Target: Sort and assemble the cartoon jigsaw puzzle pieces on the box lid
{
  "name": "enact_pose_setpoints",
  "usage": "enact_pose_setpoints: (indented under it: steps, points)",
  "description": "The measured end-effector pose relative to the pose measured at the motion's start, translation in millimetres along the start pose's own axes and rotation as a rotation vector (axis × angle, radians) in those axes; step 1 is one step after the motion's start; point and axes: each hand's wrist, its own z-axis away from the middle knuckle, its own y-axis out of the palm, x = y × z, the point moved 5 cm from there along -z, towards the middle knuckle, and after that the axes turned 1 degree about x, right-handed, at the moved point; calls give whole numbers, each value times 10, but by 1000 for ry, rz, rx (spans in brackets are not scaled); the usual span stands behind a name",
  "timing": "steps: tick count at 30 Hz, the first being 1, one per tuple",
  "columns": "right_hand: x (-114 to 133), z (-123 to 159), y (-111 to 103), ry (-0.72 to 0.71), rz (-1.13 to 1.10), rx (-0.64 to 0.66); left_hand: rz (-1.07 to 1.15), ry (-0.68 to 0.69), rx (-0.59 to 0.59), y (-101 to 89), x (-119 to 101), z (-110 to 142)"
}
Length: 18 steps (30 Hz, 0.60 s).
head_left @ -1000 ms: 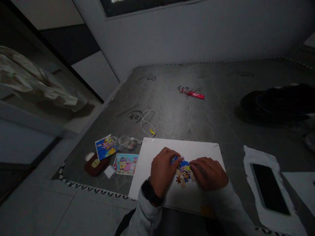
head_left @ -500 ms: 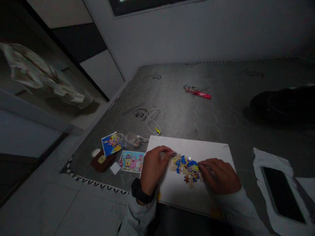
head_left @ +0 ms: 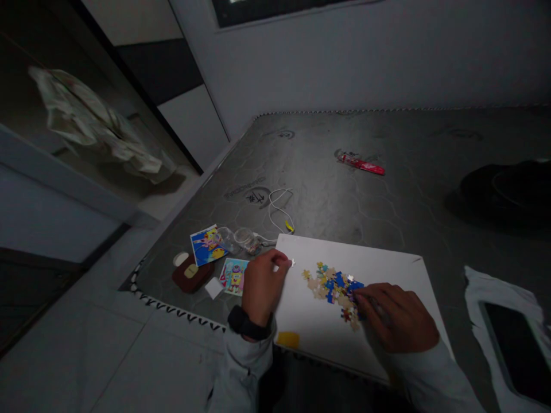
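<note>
Nearest me on the feed are two hands in pale grey sleeves, one black wristband (head_left: 248,326) on the left wrist. My left hand (head_left: 262,287) is pinched at the edge of one small, pale, knobbed jigsaw piece (head_left: 293,263), by the left edge of a flat white rectangular board (head_left: 387,264). My right hand (head_left: 398,318) has its fingers drawn together at the right side of a loose heap of blue, yellow and tan jigsaw pieces (head_left: 330,284) on that board; I cannot tell whether it grips one.

What has just changed: the left hand has swung away from the heap with that piece, while the right has stayed beside it. I take it that one piece is now parted from the rest. The heap overlaps too much for me to count.

To the right lies one dark-screened phone (head_left: 519,350) on one crumpled white pack (head_left: 482,281). To the left I count two cartoon picture cards, one mostly blue (head_left: 209,245) and one pale turquoise (head_left: 233,275), one brown rounded case (head_left: 181,280) and one small white square (head_left: 214,288). Farther off, on the grey quilted mattress (head_left: 327,206), are one thin white cable (head_left: 275,215) and one slim red object (head_left: 370,167).
</note>
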Motion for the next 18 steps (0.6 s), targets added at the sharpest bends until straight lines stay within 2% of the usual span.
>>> enact_pose_setpoints:
  steps: [3, 6, 8, 12, 15, 18]
  points:
    - [38, 0, -13, 47, -2, -35, -14, 115, 66, 14, -98, 39]
    - [109, -10, -14, -21, 23, -63, -30, 195, 185, 105, -160, 91]
    - [134, -14, -2, -53, 35, -82, -50, 219, 215, 168, -167, 116]
    - [138, 13, 39, -72, 67, -127, -51, 226, 239, 243, -136, 129]
    - [140, 57, 67, -112, 125, -153, -68, 193, 239, 216, -105, 126]
    - [108, 94, 74, -84, 122, -179, -136, 170, 247, 158, -90, 127]
